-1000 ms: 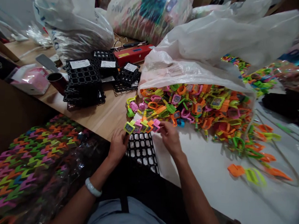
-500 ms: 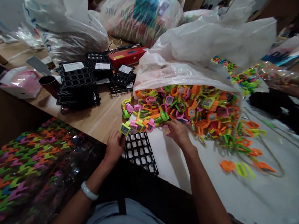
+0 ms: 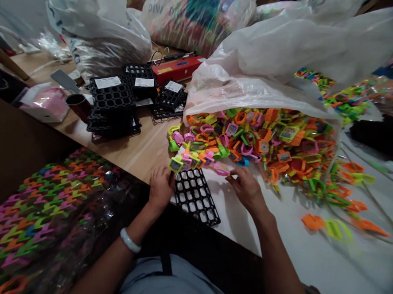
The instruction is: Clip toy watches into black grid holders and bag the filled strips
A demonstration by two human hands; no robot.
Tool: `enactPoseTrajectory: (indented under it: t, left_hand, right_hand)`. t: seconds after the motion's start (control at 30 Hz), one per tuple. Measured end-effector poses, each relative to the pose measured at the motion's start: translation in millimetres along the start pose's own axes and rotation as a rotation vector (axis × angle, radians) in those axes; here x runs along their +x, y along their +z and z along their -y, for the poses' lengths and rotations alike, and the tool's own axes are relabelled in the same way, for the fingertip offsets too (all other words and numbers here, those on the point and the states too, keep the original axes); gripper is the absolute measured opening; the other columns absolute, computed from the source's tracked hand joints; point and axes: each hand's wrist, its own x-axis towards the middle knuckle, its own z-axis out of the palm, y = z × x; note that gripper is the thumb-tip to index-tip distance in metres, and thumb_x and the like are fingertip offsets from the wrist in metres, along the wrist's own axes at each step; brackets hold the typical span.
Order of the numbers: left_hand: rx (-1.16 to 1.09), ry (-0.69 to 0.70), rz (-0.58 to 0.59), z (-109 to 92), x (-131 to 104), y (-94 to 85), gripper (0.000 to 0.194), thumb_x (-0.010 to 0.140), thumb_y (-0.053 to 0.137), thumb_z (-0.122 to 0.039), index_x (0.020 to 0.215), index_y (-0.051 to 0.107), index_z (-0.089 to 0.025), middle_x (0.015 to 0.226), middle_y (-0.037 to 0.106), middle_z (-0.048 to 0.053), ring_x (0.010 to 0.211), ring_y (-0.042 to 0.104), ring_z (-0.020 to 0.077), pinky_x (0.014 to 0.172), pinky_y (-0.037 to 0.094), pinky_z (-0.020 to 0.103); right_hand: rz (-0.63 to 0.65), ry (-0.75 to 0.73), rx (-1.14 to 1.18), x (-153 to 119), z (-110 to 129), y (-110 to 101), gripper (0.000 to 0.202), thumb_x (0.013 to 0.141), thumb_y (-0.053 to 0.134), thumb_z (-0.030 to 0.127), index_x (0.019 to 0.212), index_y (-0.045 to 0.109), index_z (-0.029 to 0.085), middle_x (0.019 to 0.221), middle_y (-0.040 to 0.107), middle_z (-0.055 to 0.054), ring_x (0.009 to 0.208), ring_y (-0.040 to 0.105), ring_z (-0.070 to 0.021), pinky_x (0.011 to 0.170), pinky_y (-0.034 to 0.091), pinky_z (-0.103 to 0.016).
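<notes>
A black plastic grid tray (image 3: 198,198) lies at the table edge, with a row of colourful toy watches (image 3: 192,159) along its far end. My left hand (image 3: 161,187) is closed on the tray's far left corner. Over to the right, my right hand (image 3: 245,185) pinches the end of a pink toy watch (image 3: 220,169), which points left toward the row. Behind both hands, a heap of orange, green, pink and yellow toy watches (image 3: 266,142) spills from the mouth of a large white plastic bag (image 3: 253,90).
Stacked black grids (image 3: 113,97), a dark cup (image 3: 77,105) and a red box (image 3: 176,70) stand at the back left. Loose orange pieces (image 3: 313,222) lie to the right. A bag of colourful pieces (image 3: 39,213) sits below the table edge.
My right hand has drawn back from the heap's edge, and the pink watch in its fingers now lies stretched toward the row. The view has shifted, so the table contents appear farther right.
</notes>
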Motion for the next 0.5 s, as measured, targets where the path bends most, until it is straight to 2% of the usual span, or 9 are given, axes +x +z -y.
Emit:
enactPoseTrajectory:
  t: [0.07,0.13,0.23,0.3,0.37,0.43,0.5]
  left_hand:
    - [0.027,-0.002,0.015,-5.0,-2.2,1.3,0.010,0.094,0.056,-0.025,0.094,0.064,-0.020,0.097,0.063,0.010,0.094,0.055,0.0282,0.085,0.044,0.043]
    - [0.044,0.001,0.031,-9.8,-4.5,2.6,0.010,0.095,0.056,-0.026,0.095,0.064,-0.020,0.100,0.065,0.010,0.095,0.056,0.0277,0.086,0.042,0.043]
    - [0.053,0.016,0.052,-14.7,-6.1,3.6,0.009,0.095,0.056,-0.026,0.095,0.064,-0.021,0.102,0.067,0.008,0.097,0.057,0.0264,0.089,0.040,0.042]
    - [0.050,0.026,0.064,-15.8,-5.8,3.6,0.008,0.095,0.057,-0.024,0.094,0.064,-0.021,0.102,0.068,0.008,0.097,0.058,0.0259,0.089,0.039,0.042]
    - [0.046,0.033,0.074,-15.6,-5.0,3.1,0.008,0.094,0.057,-0.022,0.092,0.065,-0.021,0.101,0.069,0.007,0.096,0.059,0.0257,0.087,0.039,0.041]
    - [0.041,0.039,0.082,-14.8,-4.5,2.5,0.007,0.093,0.059,-0.021,0.092,0.065,-0.022,0.101,0.070,0.007,0.096,0.060,0.0256,0.086,0.039,0.040]
    - [0.037,0.041,0.087,-13.9,-4.4,2.3,0.006,0.093,0.060,-0.021,0.094,0.066,-0.022,0.103,0.070,0.007,0.097,0.060,0.0256,0.087,0.039,0.040]
  right_hand:
    - [0.008,0.120,0.268,-10.3,16.2,11.5,0.027,0.083,0.068,0.047,0.091,0.055,0.023,0.079,0.063,-0.001,0.060,0.061,-0.0164,0.056,0.050,-0.030]
    - [0.099,0.224,0.568,-21.8,38.0,33.0,0.038,0.081,0.070,0.053,0.097,0.052,0.025,0.079,0.065,0.001,0.058,0.063,-0.0161,0.056,0.054,-0.031]
    - [0.248,0.269,0.803,-34.2,71.2,72.9,0.040,0.079,0.071,0.057,0.098,0.057,0.024,0.079,0.069,0.000,0.065,0.069,-0.0185,0.065,0.060,-0.035]
    - [0.265,0.267,0.798,-37.0,85.5,93.6,0.037,0.080,0.069,0.058,0.090,0.061,0.023,0.071,0.069,-0.001,0.062,0.068,-0.0194,0.064,0.060,-0.035]
    - [0.230,0.236,0.708,-36.7,91.3,103.4,0.033,0.083,0.066,0.056,0.087,0.064,0.023,0.064,0.067,-0.001,0.055,0.066,-0.0192,0.057,0.058,-0.034]
    - [0.173,0.165,0.566,-35.0,91.0,103.7,0.028,0.086,0.064,0.051,0.090,0.066,0.023,0.065,0.068,-0.002,0.054,0.064,-0.0199,0.054,0.055,-0.033]
    - [0.118,0.069,0.412,-33.5,87.9,100.4,0.022,0.086,0.065,0.044,0.095,0.069,0.024,0.074,0.072,-0.004,0.063,0.068,-0.0228,0.060,0.056,-0.035]
